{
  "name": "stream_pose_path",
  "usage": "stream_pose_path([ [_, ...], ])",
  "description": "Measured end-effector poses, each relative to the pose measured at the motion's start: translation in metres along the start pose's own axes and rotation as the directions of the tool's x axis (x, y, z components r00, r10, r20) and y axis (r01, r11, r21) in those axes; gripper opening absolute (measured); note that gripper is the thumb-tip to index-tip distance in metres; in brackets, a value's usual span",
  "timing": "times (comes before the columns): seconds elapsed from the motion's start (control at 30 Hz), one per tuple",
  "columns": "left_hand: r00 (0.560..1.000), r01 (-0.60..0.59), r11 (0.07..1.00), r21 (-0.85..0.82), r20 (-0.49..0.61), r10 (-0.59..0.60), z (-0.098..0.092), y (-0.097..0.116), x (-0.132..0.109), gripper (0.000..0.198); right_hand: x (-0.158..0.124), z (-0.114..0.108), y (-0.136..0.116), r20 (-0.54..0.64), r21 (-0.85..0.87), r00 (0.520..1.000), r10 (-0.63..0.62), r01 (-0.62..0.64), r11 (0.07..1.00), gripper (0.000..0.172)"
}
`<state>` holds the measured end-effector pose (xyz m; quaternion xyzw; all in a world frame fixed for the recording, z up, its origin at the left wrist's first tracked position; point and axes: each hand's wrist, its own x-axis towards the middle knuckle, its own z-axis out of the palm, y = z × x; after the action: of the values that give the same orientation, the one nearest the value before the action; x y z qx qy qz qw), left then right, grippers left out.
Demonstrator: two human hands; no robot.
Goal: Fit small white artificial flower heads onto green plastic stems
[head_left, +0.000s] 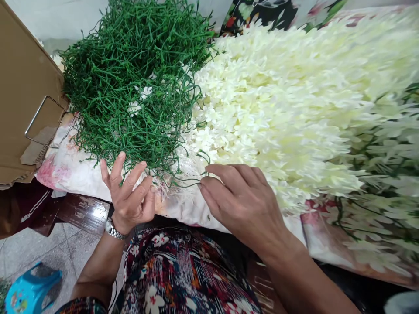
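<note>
A tangled heap of green plastic stems lies at the upper left on a flowered cloth. Beside it spreads a large pile of cream-white artificial flowers. My left hand, with a metal watch on its wrist, is raised palm-up at the heap's near edge, fingers spread and apart, holding nothing. My right hand rests palm-down between the two piles, its fingertips pinched on a thin green stem at the edge of the flowers.
A brown cardboard box with a wire handle stands at the left. A blue plastic stool sits on the tiled floor at the bottom left. More assembled white flower sprays lie at the right. My patterned skirt fills the bottom middle.
</note>
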<state>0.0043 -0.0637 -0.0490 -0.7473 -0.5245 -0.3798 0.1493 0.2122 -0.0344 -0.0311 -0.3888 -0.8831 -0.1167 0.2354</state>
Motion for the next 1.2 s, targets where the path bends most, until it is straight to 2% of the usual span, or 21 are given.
stream_pose_path([
  [0.1,0.996,0.049,0.997,-0.053,0.083,-0.045,0.002,0.004,0.001,0.015,-0.004,-0.003,0.004,-0.019,-0.021,1.000,-0.019,0.019,1.000,0.006],
  [0.17,0.990,0.032,0.997,-0.070,0.137,-0.022,0.003,0.006,0.002,0.017,-0.007,-0.003,0.006,-0.039,-0.004,0.999,-0.027,0.027,1.000,0.007],
  [0.3,0.979,-0.023,1.000,-0.013,0.203,0.025,0.003,0.009,0.005,0.028,-0.012,0.002,0.008,-0.069,0.212,0.997,-0.020,0.035,0.977,0.006],
  [0.4,0.975,-0.008,1.000,0.002,0.223,0.008,0.003,0.009,0.003,0.037,-0.017,0.007,0.007,-0.107,0.371,0.992,0.071,-0.027,0.928,0.008],
  [0.5,0.977,0.025,0.997,-0.067,0.214,-0.010,0.003,0.007,0.000,0.048,-0.021,0.010,0.006,-0.120,0.465,0.983,0.142,-0.071,0.882,0.012],
  [0.63,0.984,0.041,0.993,-0.109,0.176,-0.021,0.005,0.004,-0.001,0.058,-0.024,0.011,0.007,-0.196,0.395,0.971,0.139,-0.052,0.917,0.015],
  [0.77,0.977,0.028,1.000,0.009,0.213,-0.029,0.006,0.008,-0.002,0.051,-0.026,0.009,0.009,-0.206,0.278,0.976,0.077,-0.017,0.961,0.014],
  [0.9,0.981,0.060,0.997,0.052,0.181,-0.069,0.006,0.012,-0.005,0.048,-0.028,0.007,0.010,-0.189,0.215,0.979,0.075,-0.034,0.976,0.013],
  [1.07,0.987,-0.015,0.999,-0.029,0.157,0.020,0.012,0.010,-0.008,0.050,-0.032,0.007,0.011,-0.163,0.212,0.981,0.105,-0.069,0.975,0.014],
  [1.2,0.996,0.038,0.999,-0.027,0.083,-0.036,0.014,0.006,-0.010,0.052,-0.036,0.009,0.012,-0.175,0.265,0.973,0.149,-0.100,0.959,0.016],
])
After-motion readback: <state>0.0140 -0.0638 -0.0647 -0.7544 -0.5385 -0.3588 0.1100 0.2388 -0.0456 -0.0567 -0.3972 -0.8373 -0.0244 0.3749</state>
